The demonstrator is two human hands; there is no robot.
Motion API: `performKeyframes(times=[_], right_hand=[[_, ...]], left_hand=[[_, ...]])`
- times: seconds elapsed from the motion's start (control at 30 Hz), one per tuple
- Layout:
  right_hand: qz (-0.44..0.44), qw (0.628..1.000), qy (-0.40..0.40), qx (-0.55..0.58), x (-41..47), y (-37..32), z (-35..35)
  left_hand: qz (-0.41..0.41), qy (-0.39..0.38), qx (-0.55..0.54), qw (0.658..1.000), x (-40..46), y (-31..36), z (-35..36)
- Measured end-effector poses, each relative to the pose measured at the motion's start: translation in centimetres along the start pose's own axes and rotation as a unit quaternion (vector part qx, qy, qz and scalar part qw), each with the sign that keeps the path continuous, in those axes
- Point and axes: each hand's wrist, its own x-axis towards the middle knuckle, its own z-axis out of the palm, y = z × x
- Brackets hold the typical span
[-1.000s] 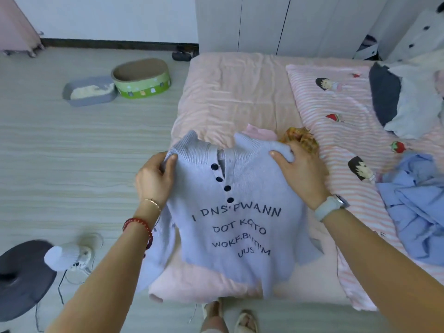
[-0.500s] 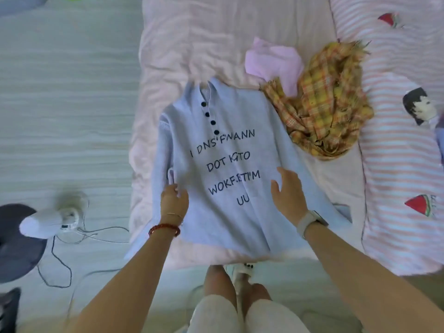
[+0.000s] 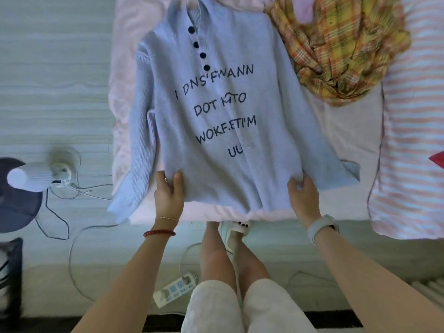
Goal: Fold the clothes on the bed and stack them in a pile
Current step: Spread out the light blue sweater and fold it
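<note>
While the sweater lies face-up on the bed, my left hand at seven o'clock and right hand at five pinch its hem, probably to flatten it for folding; a plaid shirt sits at one.

1. The top edge of the view is cutting off the sweater's collar.
2. The plaid cloth is covering the sweater's far right shoulder, and the top edge is cutting it off too.
3. The pink garment is showing only as a small patch behind the plaid cloth.
4. The left hand and right hand are gripping the hem, with their fingertips lying out of sight beneath it.
5. The striped quilt is running off the right edge.
6. The fan is looking blurred.
7. The sweater's print is reading as garbled letters.
</note>
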Motion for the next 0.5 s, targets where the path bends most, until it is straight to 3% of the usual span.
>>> performKeyframes(times=[0.17, 0.27, 0.37, 0.5], right_hand=[[-0.094, 0.989, 0.079, 0.078, -2.8, -1.0, -1.7], [-0.11, 0.987, 0.072, 0.092, -4.0, -1.1, -2.7], [-0.117, 0.991, 0.032, 0.06, -4.9, -0.7, -3.3], [-0.087, 0.995, -0.021, -0.052, -6.5, 1.6, -3.5]], left_hand=[[0.023, 0.008, -0.045, 0.999, -1.2, 1.6, -2.3], [0.02, -0.003, -0.034, 0.999, -1.6, 1.7, -4.4], [-0.009, -0.033, 0.073, 0.997, -2.2, 0.6, -5.8], [-0.062, -0.014, 0.231, 0.971, -3.4, -1.4, -7.1]])
